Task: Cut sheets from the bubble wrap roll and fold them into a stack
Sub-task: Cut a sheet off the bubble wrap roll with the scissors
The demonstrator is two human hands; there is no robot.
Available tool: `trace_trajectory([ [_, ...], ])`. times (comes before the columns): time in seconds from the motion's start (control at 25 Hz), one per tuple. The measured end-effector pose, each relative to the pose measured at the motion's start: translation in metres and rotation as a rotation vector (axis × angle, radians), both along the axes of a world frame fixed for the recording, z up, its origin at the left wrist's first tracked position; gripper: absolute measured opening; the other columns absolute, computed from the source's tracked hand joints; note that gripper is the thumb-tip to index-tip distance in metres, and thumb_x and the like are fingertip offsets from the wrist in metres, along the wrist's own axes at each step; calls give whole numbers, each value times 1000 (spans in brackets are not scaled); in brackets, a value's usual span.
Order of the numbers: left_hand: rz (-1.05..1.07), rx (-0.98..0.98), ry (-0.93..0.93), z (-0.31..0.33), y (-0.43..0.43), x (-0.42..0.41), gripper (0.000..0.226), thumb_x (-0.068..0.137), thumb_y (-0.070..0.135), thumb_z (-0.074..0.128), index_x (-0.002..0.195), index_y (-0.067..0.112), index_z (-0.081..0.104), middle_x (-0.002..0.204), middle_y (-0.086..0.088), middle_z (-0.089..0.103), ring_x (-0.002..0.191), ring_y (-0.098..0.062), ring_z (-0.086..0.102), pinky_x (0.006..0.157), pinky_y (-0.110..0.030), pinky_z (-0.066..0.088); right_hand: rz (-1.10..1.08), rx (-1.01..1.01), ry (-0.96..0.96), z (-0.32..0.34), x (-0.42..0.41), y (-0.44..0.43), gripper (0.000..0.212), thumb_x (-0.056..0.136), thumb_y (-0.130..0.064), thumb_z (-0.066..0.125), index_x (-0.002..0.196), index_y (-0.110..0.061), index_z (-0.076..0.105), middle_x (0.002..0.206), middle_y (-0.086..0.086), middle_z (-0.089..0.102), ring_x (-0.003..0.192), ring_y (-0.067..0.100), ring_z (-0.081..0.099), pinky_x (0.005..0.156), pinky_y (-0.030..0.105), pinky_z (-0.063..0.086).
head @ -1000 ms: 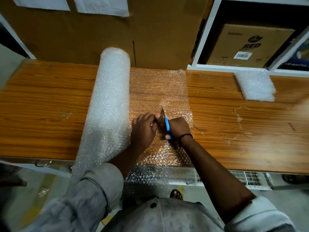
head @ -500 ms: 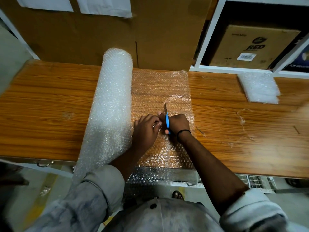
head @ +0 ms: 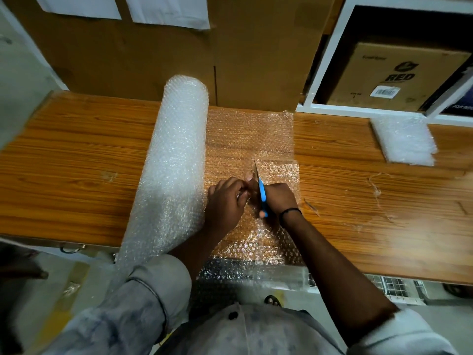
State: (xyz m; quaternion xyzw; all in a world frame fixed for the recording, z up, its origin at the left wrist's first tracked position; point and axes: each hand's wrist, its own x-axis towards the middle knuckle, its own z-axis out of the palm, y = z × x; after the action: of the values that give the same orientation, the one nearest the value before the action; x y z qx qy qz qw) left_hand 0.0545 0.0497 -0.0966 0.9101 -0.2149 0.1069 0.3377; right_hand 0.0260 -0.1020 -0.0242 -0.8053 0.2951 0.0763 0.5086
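A thick bubble wrap roll [head: 174, 162] lies across the wooden table [head: 76, 162], its near end over the front edge. An unrolled sheet [head: 245, 134] spreads to the right of it. My right hand [head: 277, 198] grips blue-handled scissors [head: 261, 193] with the blades pointing away, cutting the sheet parallel to the roll. My left hand [head: 225, 201] pinches the sheet just left of the blades. The cut strip [head: 279, 172] right of the scissors sits slightly shifted. A stack of folded sheets [head: 404, 140] lies at the back right.
A large cardboard panel [head: 179, 62] stands against the table's back edge. A white shelf [head: 330, 60] at the back right holds a cardboard box [head: 399, 75]. The sheet's near end hangs over the front edge, above a wire rack [head: 394, 290] on the floor.
The scissors and both hands have advanced away from me along the sheet, lengthening the cut. The roll and the stack have stayed put.
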Motion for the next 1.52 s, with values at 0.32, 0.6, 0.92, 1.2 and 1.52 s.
trace_trajectory([
  [0.32, 4, -11, 9, -1, 0, 0, 11, 94, 25, 58, 103, 23, 63, 106, 7, 64, 99, -23, 56, 82, -41, 37, 1, 21, 19, 3, 7, 4, 59, 79, -66, 76, 59, -13, 59, 60, 4, 57, 55, 19, 52, 50, 26, 36],
  [0.6, 17, -52, 21, 2, -2, -1, 14, 98, 38, 57, 100, 26, 65, 104, 11, 66, 99, -18, 58, 84, -37, 34, -61, 15, 19, 0, 43, -1, 54, 81, -56, 79, 88, -3, 71, 87, 15, 71, 63, 23, 62, 45, 22, 40],
  [0.92, 35, -38, 34, 0, -2, 0, 8, 99, 36, 60, 97, 29, 64, 101, 15, 65, 97, -15, 57, 85, -37, 35, -20, -136, 52, -6, 54, -12, 50, 84, -48, 80, 95, 0, 72, 98, 20, 72, 85, 30, 67, 65, 29, 42],
  [1.2, 110, -141, 120, 35, -19, 46, 14, 95, 17, 66, 108, 21, 69, 106, 5, 70, 89, -13, 65, 79, -40, 59, -126, 102, -2, 9, 53, -15, 46, 79, -44, 87, 69, -7, 61, 60, 6, 61, 29, 7, 52, 31, 14, 33],
  [1.52, 85, 226, 146, 45, -31, 115, 27, 96, 27, 66, 122, 32, 71, 132, 2, 63, 121, -25, 53, 104, -46, 42, -59, 2, 32, 1, 67, -16, 66, 72, -63, 83, 93, -1, 72, 88, 11, 72, 71, 24, 66, 51, 26, 42],
])
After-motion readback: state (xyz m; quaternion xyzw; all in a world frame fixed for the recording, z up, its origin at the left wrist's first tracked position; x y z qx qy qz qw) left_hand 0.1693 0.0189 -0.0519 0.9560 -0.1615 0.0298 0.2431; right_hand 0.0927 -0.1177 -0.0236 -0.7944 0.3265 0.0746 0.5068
